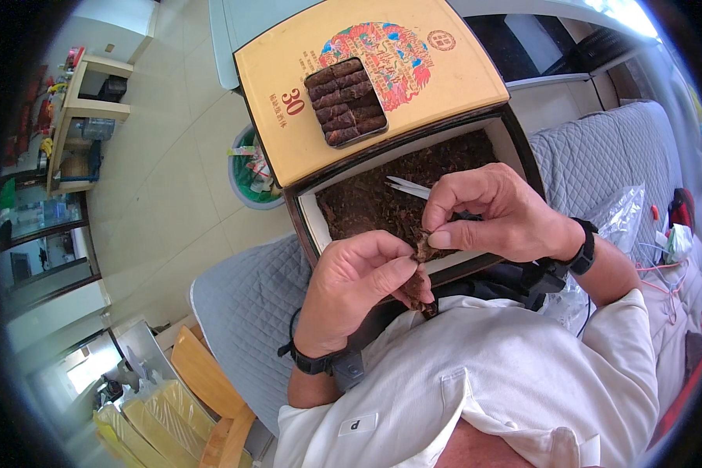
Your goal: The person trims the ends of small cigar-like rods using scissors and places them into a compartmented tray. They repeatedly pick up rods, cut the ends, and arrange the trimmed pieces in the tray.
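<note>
My left hand (349, 285) is closed round a brown rolled cigar (418, 288), whose lower end sticks out below the fingers. My right hand (499, 214) pinches the ragged leaf at its upper end between thumb and forefinger. Both hands hover over the near edge of an open box (310, 222) filled with dark shredded tobacco (366, 199). Scissors (407, 186) with pale blades rest on the tobacco, partly hidden behind my right hand. On the box's yellow lid (277, 70) lies a small metal tin with several short dark cigars (339, 93) in it.
A bin (246, 199) with a green liner stands on the tiled floor, left of the box. Grey quilted covers (246, 312) lie on both sides of me. To the right are clear plastic wrap (620, 214) and thin cables. A wooden chair (203, 374) stands at lower left.
</note>
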A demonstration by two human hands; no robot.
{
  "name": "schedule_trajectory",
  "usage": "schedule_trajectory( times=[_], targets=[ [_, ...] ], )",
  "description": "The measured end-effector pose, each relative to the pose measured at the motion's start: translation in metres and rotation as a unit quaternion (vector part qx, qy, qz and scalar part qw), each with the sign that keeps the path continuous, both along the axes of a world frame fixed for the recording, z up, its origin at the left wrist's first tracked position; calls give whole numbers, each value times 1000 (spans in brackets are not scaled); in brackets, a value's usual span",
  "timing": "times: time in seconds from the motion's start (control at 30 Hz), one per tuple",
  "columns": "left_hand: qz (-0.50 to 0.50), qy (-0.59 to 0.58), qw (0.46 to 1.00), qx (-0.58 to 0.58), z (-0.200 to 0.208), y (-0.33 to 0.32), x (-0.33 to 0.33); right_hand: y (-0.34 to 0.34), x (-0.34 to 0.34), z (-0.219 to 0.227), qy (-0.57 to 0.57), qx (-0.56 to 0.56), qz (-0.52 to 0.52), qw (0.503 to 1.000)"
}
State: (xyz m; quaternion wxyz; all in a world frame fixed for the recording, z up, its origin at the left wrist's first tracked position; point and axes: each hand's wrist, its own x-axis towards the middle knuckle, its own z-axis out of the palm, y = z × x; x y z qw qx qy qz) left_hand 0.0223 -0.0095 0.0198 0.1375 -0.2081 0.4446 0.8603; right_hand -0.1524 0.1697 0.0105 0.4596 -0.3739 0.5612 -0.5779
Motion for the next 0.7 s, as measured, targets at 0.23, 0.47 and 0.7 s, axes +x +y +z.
schedule_trajectory(
  times=[0.23,0.47,0.7],
  targets=[
    [64,66,989,-115,6,20,-14,0,5,0,-70,43,3,997],
    [49,44,974,-217,-3,16,-9,0,6,1,-39,47,-21,998],
    [51,39,968,-243,-6,15,-6,0,2,1,-95,46,-42,994]
  ],
)
